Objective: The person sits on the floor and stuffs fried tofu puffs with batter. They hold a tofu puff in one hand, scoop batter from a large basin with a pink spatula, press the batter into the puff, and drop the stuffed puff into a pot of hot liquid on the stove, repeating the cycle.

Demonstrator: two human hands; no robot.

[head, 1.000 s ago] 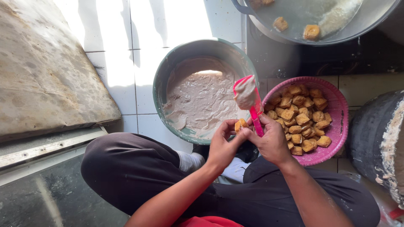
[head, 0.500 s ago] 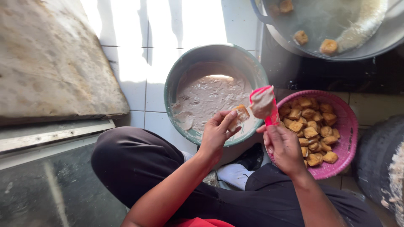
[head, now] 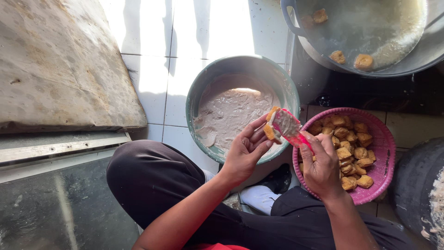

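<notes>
The tofu piece (head: 270,124) is sitting in the left hand (head: 245,153), pinched betw. thumb & fingers, over the near right rim of the green bowl (head: 199,92). Its long side is running up & down, a bit tilted to the right at the top. The right hand (head: 321,166) is wrapped tight round a pink spatula (head: 289,127). The spatula's long line is going from the hand at lower right up to the tofu at upper left, & its pasty end is touching the tofu.

The bowl is holding pale batter & standing on the white floor tiles (head: 152,60). Just right of it, a pink basket (head: 386,148) w/ more fried tofu. Past that, at the top right corner, a big grey pan (head: 323,51) w/ a few pieces in oil. A flat stone slab (head: 55,65) is lying well apart at the left. The person's dark trouser knee (head: 152,180) is sitting under the arms.
</notes>
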